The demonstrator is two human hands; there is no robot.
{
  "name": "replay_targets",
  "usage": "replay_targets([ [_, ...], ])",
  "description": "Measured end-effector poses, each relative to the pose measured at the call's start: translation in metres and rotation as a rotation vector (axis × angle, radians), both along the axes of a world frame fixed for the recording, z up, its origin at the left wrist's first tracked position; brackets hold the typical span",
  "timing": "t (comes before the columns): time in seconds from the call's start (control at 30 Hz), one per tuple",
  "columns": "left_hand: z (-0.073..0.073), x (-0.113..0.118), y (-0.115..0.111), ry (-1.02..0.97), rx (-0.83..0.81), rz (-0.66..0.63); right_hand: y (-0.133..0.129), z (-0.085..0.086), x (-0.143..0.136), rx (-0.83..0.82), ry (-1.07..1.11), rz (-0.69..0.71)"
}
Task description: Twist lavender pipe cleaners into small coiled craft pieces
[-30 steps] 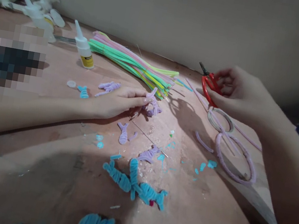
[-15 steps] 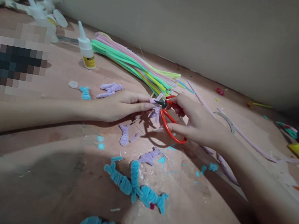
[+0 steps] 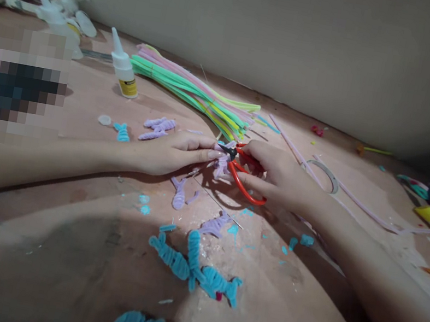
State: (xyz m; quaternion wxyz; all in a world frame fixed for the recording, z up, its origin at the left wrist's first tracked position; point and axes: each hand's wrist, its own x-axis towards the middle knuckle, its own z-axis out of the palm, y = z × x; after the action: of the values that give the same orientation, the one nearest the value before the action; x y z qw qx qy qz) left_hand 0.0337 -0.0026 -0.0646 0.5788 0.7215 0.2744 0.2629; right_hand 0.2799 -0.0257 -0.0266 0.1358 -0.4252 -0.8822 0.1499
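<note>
Between the fingertips and thumb of my left hand [image 3: 194, 152] is a lilac pipe-cleaner figure [image 3: 221, 166], partly hidden by the fingers and blades. My right hand [image 3: 267, 167] grips red-handled scissors [image 3: 248, 193], whose dark blades lie against the figure's upper part beside my left fingertips. Just below, on the surface, rest a small lilac pipe-cleaner fish shape [image 3: 179, 195] and another lilac piece [image 3: 216, 224]. A lilac twisted piece [image 3: 158, 127] lies beyond my left wrist. Closer to me sit blue wound pipe-cleaner shapes [image 3: 176, 262].
A bundle of green, pink and yellow pipe cleaners [image 3: 194, 91] lies at the back. Left of it stands a glue bottle [image 3: 126, 70] with a yellow label. A roll of tape [image 3: 334, 182] and loose pink pipe cleaners [image 3: 368, 211] lie right. Blue scraps [image 3: 306, 240] are scattered around.
The scissors have shifted slightly left and down against the lilac figure, and my right hand has tilted with them. My left hand keeps its hold on the figure.
</note>
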Motion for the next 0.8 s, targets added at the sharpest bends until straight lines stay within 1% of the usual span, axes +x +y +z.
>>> replay_targets([
  [0.13, 0.000, 0.000, 0.000, -0.003, -0.037, 0.015, 0.001, -0.002, 0.000, 0.034, -0.020, 0.002],
  [0.23, 0.001, 0.000, -0.001, -0.001, -0.053, 0.017, 0.001, -0.004, -0.001, 0.018, -0.024, 0.011],
  [0.37, 0.002, 0.001, -0.001, -0.007, -0.080, 0.022, 0.001, -0.008, -0.004, -0.006, -0.036, -0.017],
  [0.53, 0.001, 0.002, 0.001, -0.120, -0.150, 0.015, 0.005, -0.015, -0.003, 0.031, 0.082, -0.066],
  [0.63, -0.002, 0.001, 0.003, -0.122, -0.155, 0.016, 0.007, -0.021, -0.002, 0.018, 0.163, -0.065],
  [0.7, -0.003, 0.000, 0.003, -0.135, -0.177, 0.012, 0.007, -0.024, -0.002, 0.017, 0.187, -0.091],
  [0.8, -0.002, 0.000, 0.001, -0.151, -0.221, 0.016, 0.006, -0.019, -0.001, 0.004, 0.122, -0.138],
])
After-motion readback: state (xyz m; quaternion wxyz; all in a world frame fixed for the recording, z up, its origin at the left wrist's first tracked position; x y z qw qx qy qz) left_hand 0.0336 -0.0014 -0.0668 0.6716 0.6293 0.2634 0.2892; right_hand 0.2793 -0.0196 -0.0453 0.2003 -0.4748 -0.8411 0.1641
